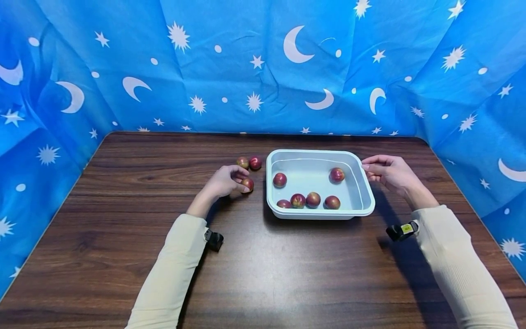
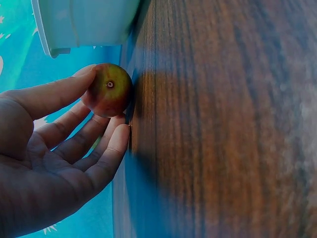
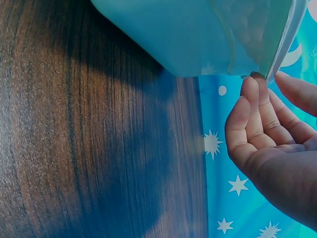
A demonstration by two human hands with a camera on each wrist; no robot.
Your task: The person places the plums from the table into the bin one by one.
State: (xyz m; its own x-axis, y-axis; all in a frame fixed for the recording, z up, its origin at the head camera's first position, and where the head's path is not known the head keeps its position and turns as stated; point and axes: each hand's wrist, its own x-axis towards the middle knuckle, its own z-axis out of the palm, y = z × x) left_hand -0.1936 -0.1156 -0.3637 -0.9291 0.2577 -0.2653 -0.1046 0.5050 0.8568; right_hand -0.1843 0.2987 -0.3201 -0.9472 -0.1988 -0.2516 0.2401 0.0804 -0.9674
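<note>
Between the thumb and fingers of my left hand (image 1: pixel 225 182) is a red-green plum (image 2: pixel 110 90), low over the wood or touching it; I cannot tell which. Two more plums, one greenish (image 1: pixel 243 162) and one dark red (image 1: pixel 255 163), lie together just beyond that hand. A white plastic basin (image 1: pixel 320 213) stands to its right with several plums inside, among them one at the left (image 1: pixel 280 180) and one at the right (image 1: pixel 337 174). My right hand (image 1: pixel 390 171) pinches the basin's right rim (image 3: pixel 283 47), thumb above and curled fingers beneath.
Both hands work over a dark brown wooden table (image 1: pixel 267 274). A blue cloth (image 1: pixel 246 68) with white moons and stars hangs behind it and along both sides. Each wrist carries a small black camera on a strap, such as the left one (image 1: pixel 214 240).
</note>
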